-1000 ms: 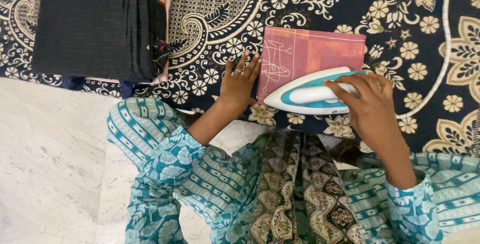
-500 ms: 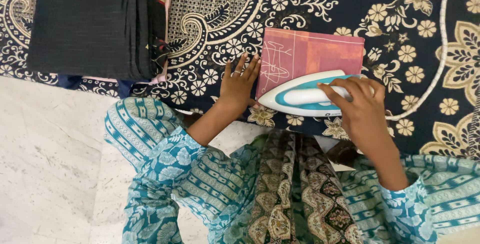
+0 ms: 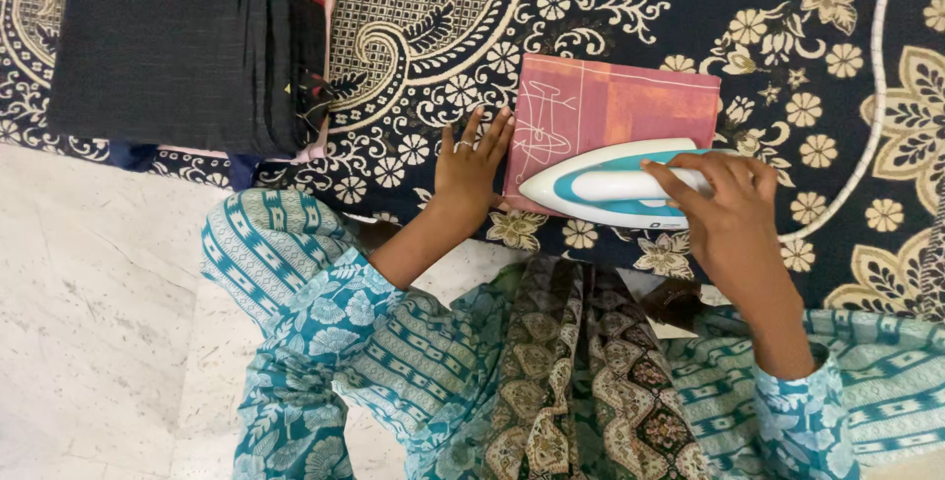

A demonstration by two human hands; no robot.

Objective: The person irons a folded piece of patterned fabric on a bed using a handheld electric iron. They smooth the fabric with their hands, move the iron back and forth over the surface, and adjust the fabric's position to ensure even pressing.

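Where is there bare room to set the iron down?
Bare patterned blanket lies between the dark folded stack and the pink cloth, and right of that cloth. Crowded where left hand, iron and right hand meet.

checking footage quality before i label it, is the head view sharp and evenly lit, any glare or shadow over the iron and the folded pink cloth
Head view: sharp across the frame, no motion blur on the left hand or right hand. Light is soft and even; only a mild sheen on the white and teal iron. The folded pink cloth and patterned dark sheet read clearly, with faint shadow at the iron's edge. The dark folded stack loses some detail.
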